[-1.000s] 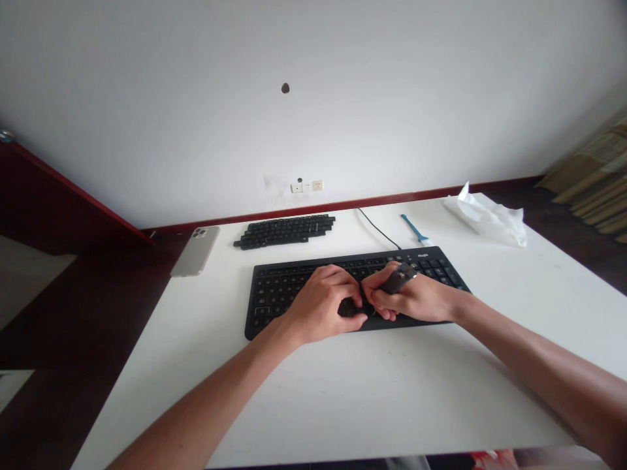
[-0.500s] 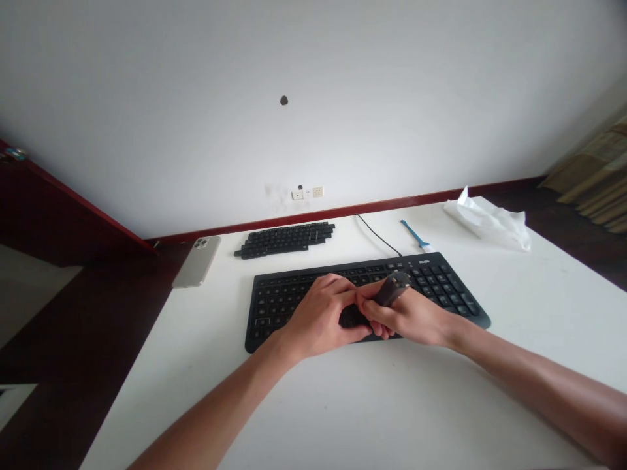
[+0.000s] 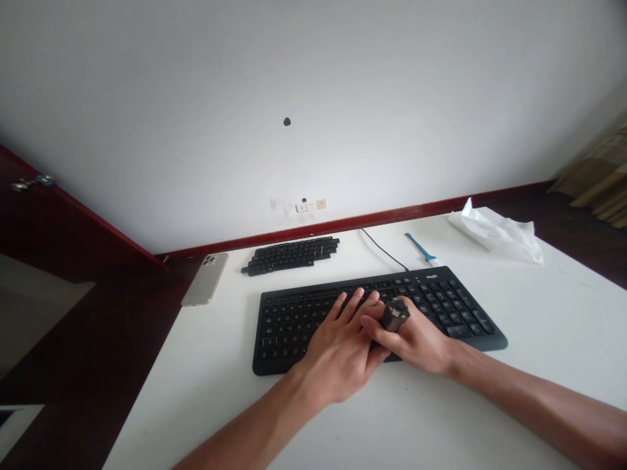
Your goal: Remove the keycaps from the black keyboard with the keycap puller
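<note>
White wall (image 3: 313, 78) rises behind a white tabletop (image 3: 553, 326) carrying a black keyboard (image 3: 294, 333), with a block of black keycaps (image 3: 290, 256), a phone (image 3: 206, 279), a blue brush (image 3: 418, 249) and crumpled tissue (image 3: 497, 235) beyond. Over the keys, the right hand (image 3: 416, 336) pinches a small dark object (image 3: 396, 315), while the open left hand (image 3: 337, 356) lies across the keyboard, touching the right.

The room has a white wall (image 3: 392, 98) with a small dark hole (image 3: 287, 122) and a wall socket (image 3: 311, 205), a dark red skirting board (image 3: 392, 217) below, a dark wooden floor (image 3: 73, 339), and beige cloth (image 3: 597, 173) in the right corner
</note>
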Demonstrator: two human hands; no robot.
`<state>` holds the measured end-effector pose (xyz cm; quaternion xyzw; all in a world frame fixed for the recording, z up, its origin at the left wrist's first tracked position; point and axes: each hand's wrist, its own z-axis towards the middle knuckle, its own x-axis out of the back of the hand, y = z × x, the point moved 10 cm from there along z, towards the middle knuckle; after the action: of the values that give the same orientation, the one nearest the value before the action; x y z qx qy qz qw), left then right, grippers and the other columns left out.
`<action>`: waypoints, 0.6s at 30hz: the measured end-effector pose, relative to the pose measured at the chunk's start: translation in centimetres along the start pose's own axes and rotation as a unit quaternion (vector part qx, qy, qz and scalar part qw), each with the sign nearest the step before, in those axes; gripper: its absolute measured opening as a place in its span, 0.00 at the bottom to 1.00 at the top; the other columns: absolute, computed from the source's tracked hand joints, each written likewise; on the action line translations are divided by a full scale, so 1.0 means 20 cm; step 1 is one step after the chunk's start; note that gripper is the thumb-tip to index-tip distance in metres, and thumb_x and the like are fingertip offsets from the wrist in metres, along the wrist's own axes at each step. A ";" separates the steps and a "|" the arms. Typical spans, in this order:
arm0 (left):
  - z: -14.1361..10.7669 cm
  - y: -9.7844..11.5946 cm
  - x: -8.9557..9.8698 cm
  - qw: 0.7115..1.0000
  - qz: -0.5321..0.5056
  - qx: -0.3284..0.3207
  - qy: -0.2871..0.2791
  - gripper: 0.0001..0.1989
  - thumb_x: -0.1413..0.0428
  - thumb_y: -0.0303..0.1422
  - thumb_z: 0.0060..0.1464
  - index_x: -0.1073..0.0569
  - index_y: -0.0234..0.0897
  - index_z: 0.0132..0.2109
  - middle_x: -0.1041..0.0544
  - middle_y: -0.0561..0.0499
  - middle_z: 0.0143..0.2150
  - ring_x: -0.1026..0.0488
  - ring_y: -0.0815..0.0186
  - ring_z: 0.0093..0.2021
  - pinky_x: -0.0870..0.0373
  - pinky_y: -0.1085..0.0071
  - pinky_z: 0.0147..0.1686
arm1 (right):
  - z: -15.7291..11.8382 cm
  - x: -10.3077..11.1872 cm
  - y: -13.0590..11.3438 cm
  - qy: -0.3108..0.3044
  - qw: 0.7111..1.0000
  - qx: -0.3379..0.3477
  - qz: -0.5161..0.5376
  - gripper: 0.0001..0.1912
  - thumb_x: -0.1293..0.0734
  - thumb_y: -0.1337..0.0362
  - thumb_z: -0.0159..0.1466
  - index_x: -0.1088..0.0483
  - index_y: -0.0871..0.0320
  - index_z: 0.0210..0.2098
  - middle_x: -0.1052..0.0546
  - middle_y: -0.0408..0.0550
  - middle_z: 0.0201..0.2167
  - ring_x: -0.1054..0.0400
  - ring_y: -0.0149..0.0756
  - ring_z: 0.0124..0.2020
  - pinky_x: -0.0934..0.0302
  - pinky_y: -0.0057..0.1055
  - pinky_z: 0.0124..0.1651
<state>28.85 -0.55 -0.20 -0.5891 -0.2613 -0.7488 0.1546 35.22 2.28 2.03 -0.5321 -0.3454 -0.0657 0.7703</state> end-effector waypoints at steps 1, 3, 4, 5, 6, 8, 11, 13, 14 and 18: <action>0.00 0.00 0.00 1.000 0.007 0.000 0.001 0.31 0.57 0.45 0.75 0.52 0.44 0.78 0.46 0.49 0.79 0.54 0.54 0.79 0.50 0.51 0.76 | 0.00 0.00 0.00 0.001 1.000 0.001 0.001 0.25 0.41 0.48 0.74 0.29 0.58 0.29 0.29 0.45 0.22 0.40 0.32 0.24 0.41 0.31 0.30; 0.00 0.00 0.00 1.000 0.019 0.000 0.005 0.30 0.57 0.44 0.75 0.50 0.44 0.78 0.47 0.50 0.79 0.55 0.54 0.79 0.50 0.52 0.76 | 0.00 -0.01 0.01 0.001 1.000 -0.001 0.008 0.25 0.41 0.49 0.74 0.30 0.58 0.28 0.30 0.44 0.21 0.42 0.32 0.23 0.42 0.31 0.29; -0.01 0.00 0.00 1.000 0.024 0.000 0.006 0.30 0.57 0.44 0.75 0.48 0.43 0.77 0.47 0.49 0.79 0.55 0.55 0.79 0.51 0.52 0.76 | -0.01 -0.01 0.01 0.000 1.000 0.000 0.014 0.24 0.40 0.50 0.74 0.31 0.57 0.27 0.30 0.44 0.21 0.43 0.32 0.23 0.42 0.31 0.29; -0.01 -0.01 0.00 1.000 0.026 0.000 0.007 0.29 0.56 0.44 0.75 0.47 0.42 0.77 0.47 0.50 0.79 0.56 0.55 0.79 0.51 0.53 0.77 | -0.01 -0.01 0.01 0.000 1.000 0.003 0.022 0.23 0.40 0.51 0.73 0.32 0.57 0.26 0.31 0.44 0.21 0.44 0.32 0.23 0.42 0.31 0.29; -0.01 -0.01 0.00 1.000 0.029 0.001 0.007 0.29 0.56 0.44 0.75 0.46 0.41 0.77 0.47 0.50 0.79 0.56 0.55 0.80 0.51 0.53 0.77 | -0.01 -0.01 0.00 0.001 1.000 0.007 0.029 0.22 0.39 0.53 0.73 0.34 0.57 0.26 0.31 0.44 0.21 0.44 0.31 0.23 0.43 0.31 0.30; -0.01 0.00 0.00 0.999 0.033 0.001 0.007 0.30 0.56 0.44 0.75 0.46 0.39 0.77 0.48 0.49 0.79 0.57 0.55 0.80 0.51 0.54 0.77 | -0.01 0.00 -0.01 0.007 0.999 0.018 0.043 0.20 0.38 0.57 0.72 0.36 0.56 0.25 0.30 0.43 0.22 0.43 0.31 0.24 0.43 0.30 0.30; -0.01 0.00 0.00 0.999 0.037 -0.001 0.009 0.30 0.56 0.44 0.75 0.45 0.37 0.76 0.48 0.48 0.79 0.57 0.55 0.80 0.50 0.54 0.76 | -0.02 0.01 -0.03 0.014 0.998 0.035 0.052 0.17 0.38 0.60 0.72 0.35 0.56 0.26 0.29 0.43 0.22 0.41 0.32 0.25 0.43 0.30 0.31; -0.01 0.00 0.00 0.999 0.037 0.000 0.008 0.30 0.56 0.44 0.75 0.45 0.37 0.76 0.48 0.48 0.79 0.57 0.55 0.80 0.49 0.54 0.76 | -0.02 0.01 -0.03 0.017 0.998 0.042 0.051 0.17 0.38 0.61 0.72 0.33 0.56 0.26 0.30 0.43 0.21 0.40 0.32 0.24 0.42 0.31 0.31; -0.01 -0.01 0.00 0.999 0.038 0.000 0.007 0.30 0.56 0.44 0.75 0.45 0.37 0.76 0.48 0.48 0.79 0.57 0.55 0.80 0.49 0.54 0.76 | -0.02 0.01 -0.03 0.018 0.998 0.042 0.049 0.18 0.38 0.60 0.72 0.33 0.56 0.26 0.31 0.43 0.20 0.40 0.33 0.24 0.42 0.31 0.31; -0.01 0.00 -0.01 0.999 0.041 -0.009 -0.001 0.30 0.56 0.44 0.75 0.46 0.37 0.77 0.49 0.47 0.79 0.57 0.54 0.80 0.51 0.53 0.76 | -0.02 0.01 -0.01 0.019 0.998 0.043 0.040 0.19 0.37 0.59 0.73 0.32 0.57 0.25 0.30 0.43 0.21 0.41 0.31 0.23 0.42 0.31 0.31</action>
<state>28.68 -0.62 -0.37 -0.6013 -0.2304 -0.7436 0.1800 35.41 1.87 2.19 -0.5106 -0.3118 -0.0297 0.8007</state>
